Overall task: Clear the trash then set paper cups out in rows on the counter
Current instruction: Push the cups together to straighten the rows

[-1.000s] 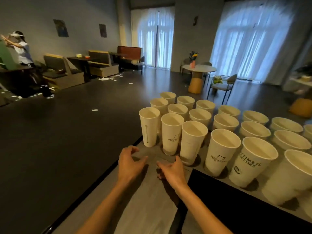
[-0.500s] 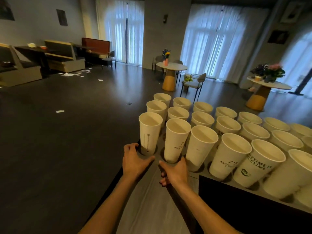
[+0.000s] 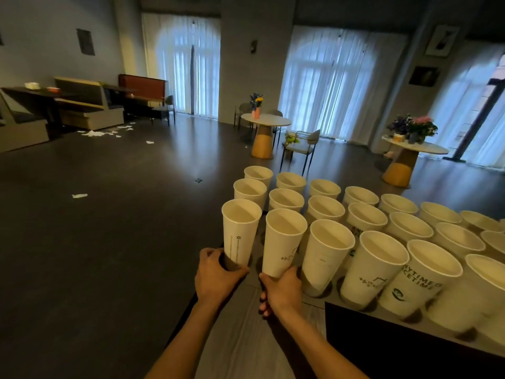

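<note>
two paper cups at the near-left corner of the worktop (image 3: 246,337) are gripped at their bases: the corner cup (image 3: 240,231) by the left hand (image 3: 216,274), fingers curled round its bottom, and the 2nd cup (image 3: 284,242) just beside it by the right hand (image 3: 281,291), fingers clamped round its foot. both cups are upright, mouths up, w/ small print on the sides. whether they are lifted off the surface cannot be told.

the rest of the cups (image 3: 382,233) are set in 3 rows running to the right, packed close, some w/ lettering; the next cup in the front row stands just beside the right hand. a dark panel (image 3: 396,337) lies at the near-right edge of the worktop.

beyond, on the dark floor (image 3: 109,242), paper scraps (image 3: 93,133) are scattered near the booth seats (image 3: 90,105); one scrap (image 3: 79,195) lies apart. two round tables (image 3: 265,124) w/ flowers (image 3: 415,127) and a chair (image 3: 300,143) are seen before curtained windows.

vs 0.5 s ago: hands were low before the cups, not gripping; now both are closed on cup bases. view is shifted a bit right.
</note>
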Tool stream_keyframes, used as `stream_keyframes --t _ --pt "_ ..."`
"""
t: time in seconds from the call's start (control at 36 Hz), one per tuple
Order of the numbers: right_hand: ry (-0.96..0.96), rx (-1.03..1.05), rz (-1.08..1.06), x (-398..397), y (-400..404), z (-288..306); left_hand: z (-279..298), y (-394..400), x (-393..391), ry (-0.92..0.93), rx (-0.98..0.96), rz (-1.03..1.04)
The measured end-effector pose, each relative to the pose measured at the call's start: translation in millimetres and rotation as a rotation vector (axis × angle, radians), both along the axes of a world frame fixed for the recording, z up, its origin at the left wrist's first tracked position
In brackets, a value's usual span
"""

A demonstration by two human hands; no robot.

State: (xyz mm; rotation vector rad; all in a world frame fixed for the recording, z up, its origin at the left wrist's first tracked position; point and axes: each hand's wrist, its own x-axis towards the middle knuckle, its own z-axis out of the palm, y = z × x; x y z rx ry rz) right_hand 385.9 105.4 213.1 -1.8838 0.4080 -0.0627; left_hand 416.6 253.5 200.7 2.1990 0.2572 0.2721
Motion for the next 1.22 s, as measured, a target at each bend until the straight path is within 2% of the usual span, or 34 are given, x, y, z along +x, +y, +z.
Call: stream_keyframes --t 0.36,0.64,0.75,0.92,1.03,1.22 --pt "0.022 0.027 0.004 4 0 0 -1 -1 0 0.036 -0.019 -0.007" --pt "0.021 0.026 0.069 -4 -4 3 -15 4 -2 -0.049 -0.032 -0.028" --pt "0.051 0.079 0.094 -14 -9 6 -9 -6 -20 -0.074 -0.053 0.065" --pt "0.082 0.037 0.083 -35 -17 9 -4 -28 -47 -0.041 -0.041 0.128" --pt "0.072 -0.008 0.075 -60 -35 15 -1 -55 -70 -0.116 -0.121 0.048" --pt "-0.010 -0.135 -0.202 -85 -99 5 13 -114 -89 0.020 -0.182 -0.269"
